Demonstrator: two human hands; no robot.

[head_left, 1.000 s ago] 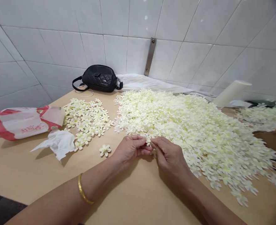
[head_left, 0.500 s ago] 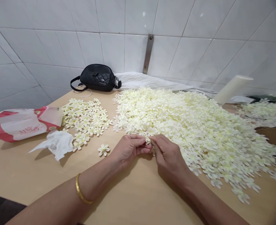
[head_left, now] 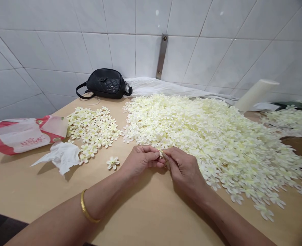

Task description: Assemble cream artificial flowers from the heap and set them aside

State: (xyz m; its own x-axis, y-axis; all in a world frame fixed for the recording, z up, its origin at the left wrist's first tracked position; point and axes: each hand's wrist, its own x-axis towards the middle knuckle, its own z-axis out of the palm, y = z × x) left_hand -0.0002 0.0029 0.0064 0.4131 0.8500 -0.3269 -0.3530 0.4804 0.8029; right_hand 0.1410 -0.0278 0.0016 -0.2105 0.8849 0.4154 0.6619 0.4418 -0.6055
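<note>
Fingertips of my left hand [head_left: 141, 160] and my right hand [head_left: 183, 165] meet at the near edge of a large heap of pale yellow-white artificial flowers [head_left: 181, 119]. Between them is a small cream flower [head_left: 161, 153], mostly covered by the fingers. Thumb and forefinger of my left hand pinch it, while my right hand is closed in a pinch against its other side. A single white flower [head_left: 113, 163] lies on the table [head_left: 146, 208], left of my left wrist. Beyond it spreads a smaller group of flowers [head_left: 94, 130].
At left lie a red and white tissue packet [head_left: 25, 135] and a crumpled tissue [head_left: 64, 157]. A black bag [head_left: 105, 83] stands at the back, beside white sheeting [head_left: 151, 87]. A white roll [head_left: 256, 94] leans at the back right, near more flowers [head_left: 291, 118]. Behind is a tiled wall [head_left: 122, 51].
Both hands stay almost in place, with small finger movements. The flower between them shows slightly more. The whole view has shifted a little.
</note>
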